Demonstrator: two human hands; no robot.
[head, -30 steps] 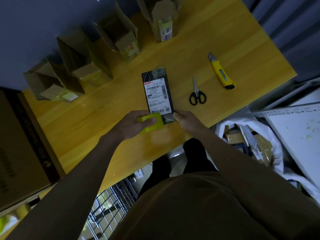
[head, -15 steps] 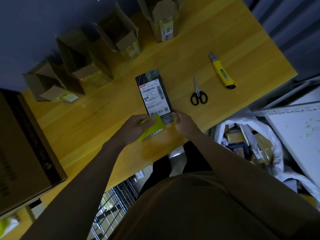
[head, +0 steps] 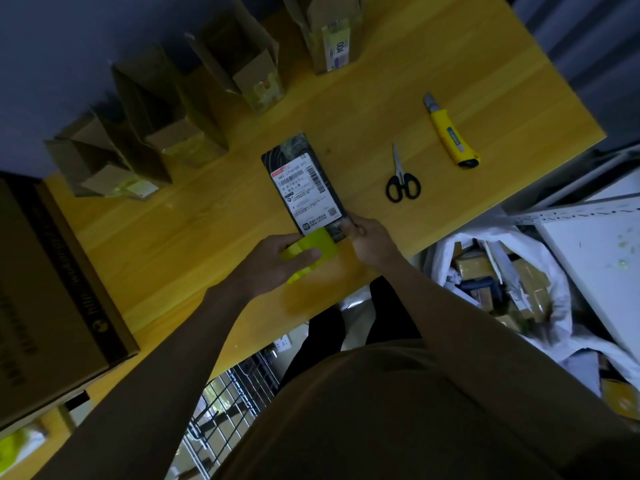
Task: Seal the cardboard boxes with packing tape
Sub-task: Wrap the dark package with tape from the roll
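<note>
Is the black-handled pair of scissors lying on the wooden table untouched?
Yes, the black-handled scissors lie alone on the table, clear of both hands.

Black-handled scissors (head: 401,181) flat on wooden table (head: 398,81), closed, near yellow utility knife (head: 452,135) to the right. White bag (head: 491,289) of packages beside table edge. Wire basket (head: 225,414) underneath.

Both arms reach forward toward twelve o'clock. The left hand (head: 277,261) curls its fingers round a yellow tool (head: 311,252); the right hand (head: 370,242), at its three o'clock, pinches with bent fingers.
</note>
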